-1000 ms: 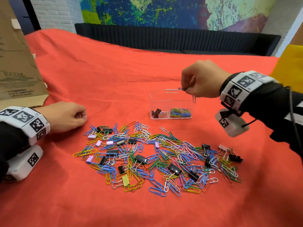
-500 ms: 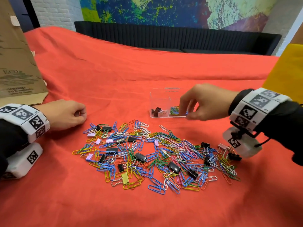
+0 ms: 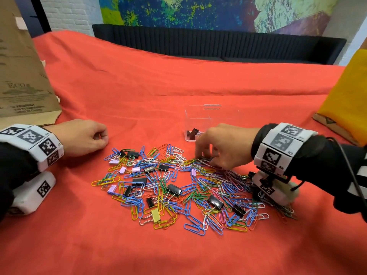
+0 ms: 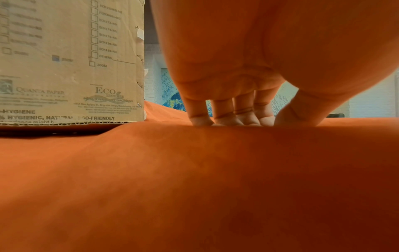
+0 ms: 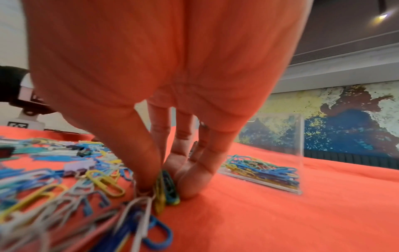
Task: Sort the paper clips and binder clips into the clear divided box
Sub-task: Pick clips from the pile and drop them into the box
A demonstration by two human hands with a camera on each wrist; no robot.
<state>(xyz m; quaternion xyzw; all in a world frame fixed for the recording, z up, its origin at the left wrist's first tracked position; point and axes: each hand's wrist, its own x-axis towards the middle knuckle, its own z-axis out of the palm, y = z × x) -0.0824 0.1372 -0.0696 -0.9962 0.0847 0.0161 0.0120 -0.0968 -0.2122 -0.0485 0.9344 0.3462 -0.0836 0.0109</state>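
**At the far edge of the clip pile, the right hand pinches paper clips**

At the far edge of the pile of clips (image 3: 190, 187), just this side of the clear divided box (image 3: 210, 120), the right hand (image 3: 224, 147) reaches down with its fingertips in the heap. In the right wrist view the thumb (image 5: 138, 153) and the other fingers (image 5: 194, 163) close on a small bunch of paper clips (image 5: 166, 187), yellow, green and blue, which stand on edge between them against the red cloth (image 3: 158, 86). More paper clips lie loose on the thumb's side and nearer the wrist, among them a lilac binder clip (image 5: 77, 168).

Beyond the fingers, on the little-finger side, stands the box. Its compartment nearest the fingers holds a flat layer of coloured paper clips (image 5: 263, 170). In the head view the compartment on the thumb's side of the hand holds a few dark binder clips (image 3: 192, 133).

The pile spreads over the cloth from the fingertips back towards the person, paper clips of many colours mixed with black binder clips (image 3: 174, 189), lilac ones and one yellow binder clip (image 3: 156, 214).

The left hand (image 3: 79, 136) rests on the cloth, well apart from the box and just beside the pile's left edge. Its fingers are loosely curled with the tips on the cloth, holding nothing. On the far side of that hand stands a brown cardboard box (image 4: 71, 61).
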